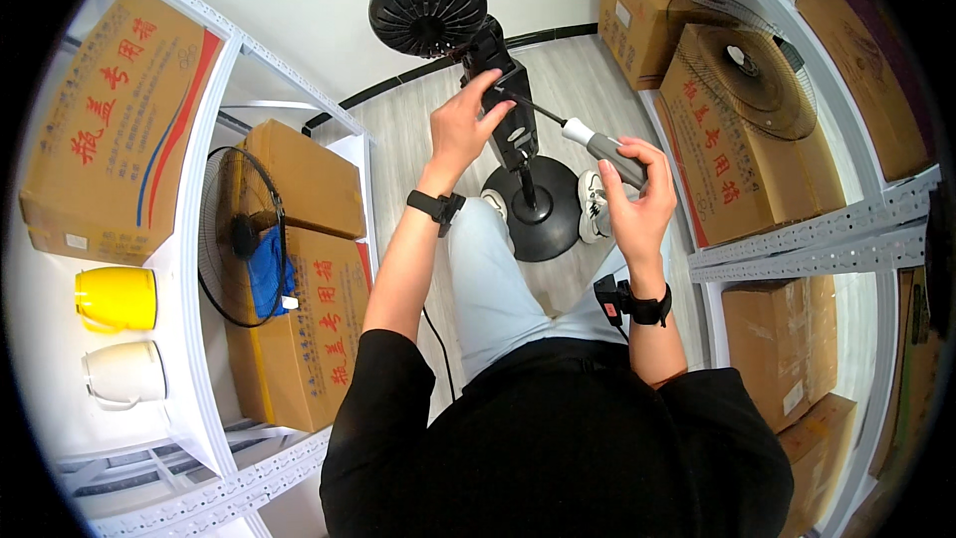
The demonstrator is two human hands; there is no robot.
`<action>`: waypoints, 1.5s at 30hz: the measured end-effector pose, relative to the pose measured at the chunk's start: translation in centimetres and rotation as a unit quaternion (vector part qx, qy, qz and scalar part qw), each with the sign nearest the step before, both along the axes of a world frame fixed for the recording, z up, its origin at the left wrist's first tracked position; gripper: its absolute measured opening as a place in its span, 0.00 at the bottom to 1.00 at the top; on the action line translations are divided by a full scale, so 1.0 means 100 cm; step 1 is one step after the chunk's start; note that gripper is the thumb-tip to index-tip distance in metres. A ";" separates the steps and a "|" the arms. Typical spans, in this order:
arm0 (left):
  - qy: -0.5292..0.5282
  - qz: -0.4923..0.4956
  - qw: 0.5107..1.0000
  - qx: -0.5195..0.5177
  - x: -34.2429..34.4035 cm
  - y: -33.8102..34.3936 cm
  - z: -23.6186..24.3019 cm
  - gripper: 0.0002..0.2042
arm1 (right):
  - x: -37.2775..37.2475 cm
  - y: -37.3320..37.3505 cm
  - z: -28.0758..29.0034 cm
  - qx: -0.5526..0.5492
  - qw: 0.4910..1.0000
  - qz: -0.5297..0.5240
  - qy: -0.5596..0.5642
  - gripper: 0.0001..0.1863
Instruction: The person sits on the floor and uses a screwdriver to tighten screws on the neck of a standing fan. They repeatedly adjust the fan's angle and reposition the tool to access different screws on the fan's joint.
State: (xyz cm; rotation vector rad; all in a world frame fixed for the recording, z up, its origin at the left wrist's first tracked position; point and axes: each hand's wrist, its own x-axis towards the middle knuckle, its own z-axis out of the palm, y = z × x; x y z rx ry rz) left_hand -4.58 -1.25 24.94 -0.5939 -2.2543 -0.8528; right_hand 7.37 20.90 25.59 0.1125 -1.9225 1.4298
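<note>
A black pedestal fan with its grille off stands before me: the motor housing (428, 0) on top, the neck and control column (516, 130) below, and a round base (533, 229) on the floor. My right hand (642, 199) grips the grey and white handle of a screwdriver (600, 144). Its thin shaft slants up and left to the column. There my left hand (463, 130) has thumb and index finger curled around the screwdriver's tip, against the column. What sits between those fingertips is too small to make out.
White shelving flanks me. At left are cartons (110, 130), a black wire fan grille (242, 236) with a blue cloth (267, 274), and yellow (117, 299) and white (124, 375) mugs. At right, another grille (747, 65) lies on a carton (732, 154). A black cable (438, 339) runs along the floor.
</note>
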 end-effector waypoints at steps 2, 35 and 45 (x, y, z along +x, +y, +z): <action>0.045 -0.041 0.998 -0.024 -0.006 -0.005 -0.013 0.10 | 0.002 0.001 0.002 0.002 1.000 0.012 -0.011 0.13; -0.436 -0.260 0.555 0.659 0.066 0.054 -0.060 0.24 | -0.032 -0.058 -0.088 -0.618 0.636 0.391 -0.244 0.28; -0.342 -0.287 0.664 0.600 0.080 0.076 -0.052 0.24 | -0.049 -0.068 -0.108 -0.666 0.607 0.407 -0.150 0.21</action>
